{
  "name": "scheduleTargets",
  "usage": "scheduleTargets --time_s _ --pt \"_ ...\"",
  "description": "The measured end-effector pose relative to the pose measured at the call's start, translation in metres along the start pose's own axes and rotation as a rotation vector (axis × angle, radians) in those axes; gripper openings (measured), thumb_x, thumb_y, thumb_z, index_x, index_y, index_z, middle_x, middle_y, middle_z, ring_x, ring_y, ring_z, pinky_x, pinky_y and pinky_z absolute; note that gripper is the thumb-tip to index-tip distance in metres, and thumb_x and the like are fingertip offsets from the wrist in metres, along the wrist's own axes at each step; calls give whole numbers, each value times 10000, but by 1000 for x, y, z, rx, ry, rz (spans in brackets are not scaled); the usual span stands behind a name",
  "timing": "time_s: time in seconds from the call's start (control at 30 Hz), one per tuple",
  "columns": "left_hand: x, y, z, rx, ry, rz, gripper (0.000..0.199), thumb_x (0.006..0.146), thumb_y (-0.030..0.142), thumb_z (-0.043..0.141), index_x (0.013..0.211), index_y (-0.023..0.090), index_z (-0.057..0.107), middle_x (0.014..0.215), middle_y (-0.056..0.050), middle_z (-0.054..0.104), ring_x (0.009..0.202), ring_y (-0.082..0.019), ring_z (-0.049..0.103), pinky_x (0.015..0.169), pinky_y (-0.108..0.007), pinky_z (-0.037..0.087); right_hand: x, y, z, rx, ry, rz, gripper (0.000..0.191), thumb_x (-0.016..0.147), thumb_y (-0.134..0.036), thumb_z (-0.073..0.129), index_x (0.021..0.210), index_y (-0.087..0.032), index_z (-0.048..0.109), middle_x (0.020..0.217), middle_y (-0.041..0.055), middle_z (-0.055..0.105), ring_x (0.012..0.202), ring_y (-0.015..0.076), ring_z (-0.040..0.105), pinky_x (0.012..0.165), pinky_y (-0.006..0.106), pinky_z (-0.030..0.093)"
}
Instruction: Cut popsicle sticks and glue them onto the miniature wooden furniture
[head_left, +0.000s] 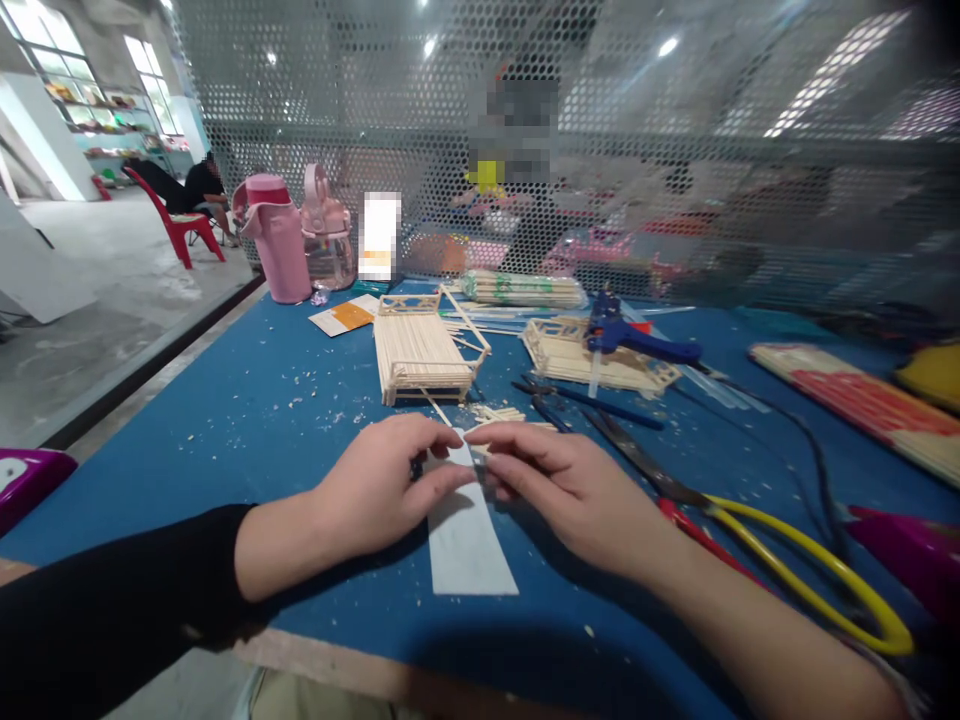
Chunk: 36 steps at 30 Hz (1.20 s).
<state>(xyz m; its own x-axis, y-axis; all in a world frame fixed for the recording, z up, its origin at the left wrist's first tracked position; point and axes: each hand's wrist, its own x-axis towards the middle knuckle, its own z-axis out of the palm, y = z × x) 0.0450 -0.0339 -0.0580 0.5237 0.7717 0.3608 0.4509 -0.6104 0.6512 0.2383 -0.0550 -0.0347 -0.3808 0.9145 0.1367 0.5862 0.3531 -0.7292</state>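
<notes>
White strip (469, 560), flat on the blue tabletop (232, 400), centre of the frame in the head view, its wide end toward you and its narrow end under your fingertips. Your left hand (375, 480) comes in from the lower left, thumb and forefinger curved toward each other over the strip; your right hand (592, 500) mirrors it from the lower right, tips nearly meeting the left's. Whether either pinches something small, you cannot tell from here. Meeting at the far end probably lets both hands work finely while the strip lies supported. A thin stick (436, 407) reaches from there toward the slatted stick frame (424, 350), upright just beyond. Cut sticks (499, 415) lie beside it, seemingly for easy reach. Right of centre, a blue glue gun (645, 343) sits by a second stick frame (577, 367); scissors (679, 488) lie lower, handles toward your right side.
</notes>
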Motion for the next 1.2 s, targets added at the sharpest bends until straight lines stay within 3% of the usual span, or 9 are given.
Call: scheduleTargets --time_s 0.17,0.37,0.47,0.6,0.77,0.8,0.97,1.07,1.2 --pt "0 3 -2 -51 -91 9 184 878 250 519 809 160 664 734 -23 681 651 -130 584 602 -230 432 -8 1 13 -97 31 -181 119 880 -206 444 987 -209 497 667 -18 633 572 115 567 555 221 420" --pt "-1 6 -5 -75 -157 -4 209 887 245 490 804 162 662 732 -18 671 662 -131 574 617 -230 421 -11 5 14 -153 83 -222 223 888 -197 425 1102 -220 485 797 24 695 715 146 654 653 245 471" --pt "1 7 -4 -218 -152 -114 213 878 265 498 780 150 648 677 2 637 623 -118 538 586 -220 408 -9 6 5 -170 167 -196 239 887 -228 442 1120 -207 490 756 5 683 654 137 631 638 240 471" --pt "3 6 -3 -384 -143 -251 220 876 267 487 781 139 640 639 13 607 590 -107 509 559 -214 407 -7 6 -16 -296 314 -90 188 885 -314 431 808 -218 572 664 9 643 585 150 587 576 256 443" --pt "1 4 -4 -271 -111 -176 169 858 232 526 829 149 670 734 -11 685 645 -121 580 593 -224 442 -6 14 -46 -457 466 23 229 862 -368 451 735 -233 587 648 21 638 592 178 580 579 289 428" --pt "0 4 -4 -224 -121 -125 165 859 233 532 837 153 675 765 -19 700 675 -129 602 625 -233 459 -6 17 -50 -478 428 72 212 846 -371 480 728 -234 590 632 16 632 571 175 567 561 287 419" --pt "-1 6 -3 -21 -296 197 189 896 233 499 891 168 677 927 -63 720 916 -189 645 845 -311 486 -4 27 -46 -567 -40 272 175 792 -361 582 685 -229 624 576 -8 624 521 153 545 490 257 364" --pt "-3 6 0 60 -369 231 199 904 236 489 902 165 675 923 -78 719 936 -203 647 872 -331 487 -1 27 -34 -658 -52 279 135 815 -315 563 811 -224 661 641 5 666 539 154 569 497 253 364" --pt "-5 5 3 112 -370 197 221 914 255 474 923 162 674 923 -87 715 909 -201 652 829 -309 504 0 26 -26 -640 -7 180 183 873 -250 470 898 -223 650 794 31 701 668 171 621 596 265 429"
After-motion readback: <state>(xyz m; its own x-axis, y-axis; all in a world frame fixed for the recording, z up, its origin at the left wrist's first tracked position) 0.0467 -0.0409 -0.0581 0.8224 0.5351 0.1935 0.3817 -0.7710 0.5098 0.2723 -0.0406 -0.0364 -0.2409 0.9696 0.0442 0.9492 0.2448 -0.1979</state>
